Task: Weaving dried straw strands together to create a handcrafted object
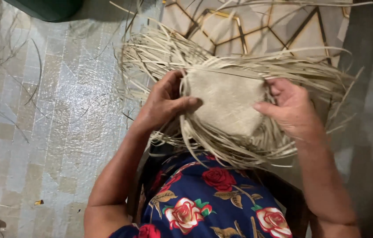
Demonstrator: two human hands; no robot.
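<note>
Centrally, a pale woven straw panel (226,103) is held between both hands above the lap, its finished square of tight plaiting lying directly between the palms. Left hand (166,99): closed on the panel's near edge, thumb pressed flat across the weave and fingers curled behind it among the strands. Right hand (290,108): gripping the opposite edge, thumb on top and pointing inward toward the left hand, the fingers hidden beneath. The panel's longer dimension runs from one hand to the other, so each hand is equally close to it; neither reaches. Loose unwoven straw strands (160,53) fan outward past both hands on every side, longest beyond the fingertips and curving below the wrists. Beneath the forearms shows a dark blue garment with red roses (208,198). Outward of the left hand lies a glossy pale tiled floor (58,110) scattered with stray fibres; beyond the fingertips, tiles with a dark geometric line pattern (257,31); a dark green object (49,8) sits at the far corner, only partly in view.
</note>
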